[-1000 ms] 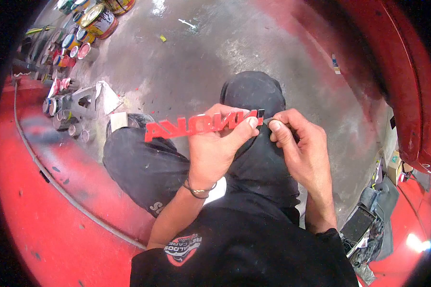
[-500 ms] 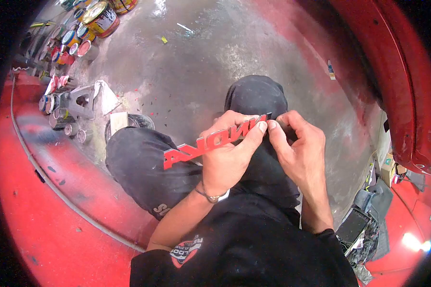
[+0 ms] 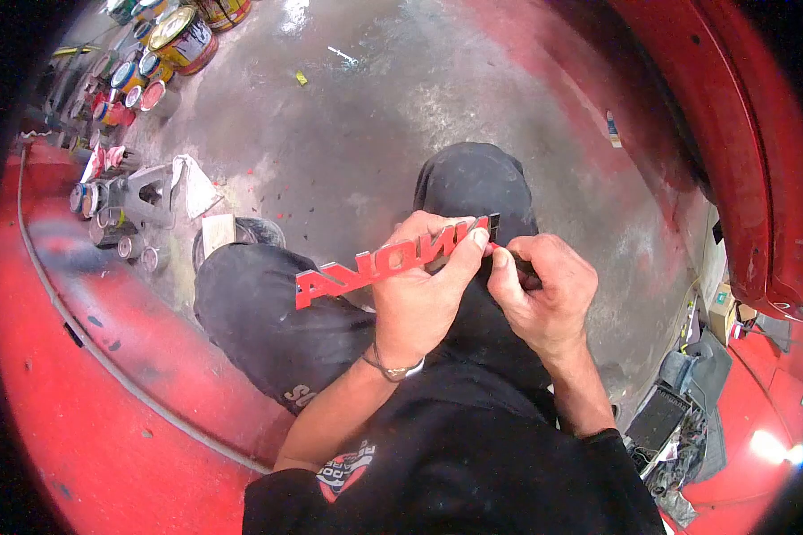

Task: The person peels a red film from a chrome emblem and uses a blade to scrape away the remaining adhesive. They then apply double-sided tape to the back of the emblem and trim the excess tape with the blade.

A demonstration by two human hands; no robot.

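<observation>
A long emblem of joined letters [image 3: 352,275], red on its upward face, is held above my knees. My left hand [image 3: 424,281] grips it near its right part, with the thumb on top and the fingers behind. At the emblem's right end a short dark part shows. Just beside that end, my right hand [image 3: 549,290] is closed in a pinch between thumb and forefinger. A small bit of red film shows at its fingertips, stretching toward the emblem.
Paint cans [image 3: 183,40] stand at the upper left. A grey stool or stand [image 3: 152,196] with a white cloth [image 3: 192,185] is at the left. Red body panels [image 3: 89,383] lie on the left, with another [image 3: 740,152] at the upper right.
My right hand has moved slightly down and left, turning a little. Red film now shows at its fingertips, and more of the emblem's dark end is bare. The emblem has tilted slightly.
</observation>
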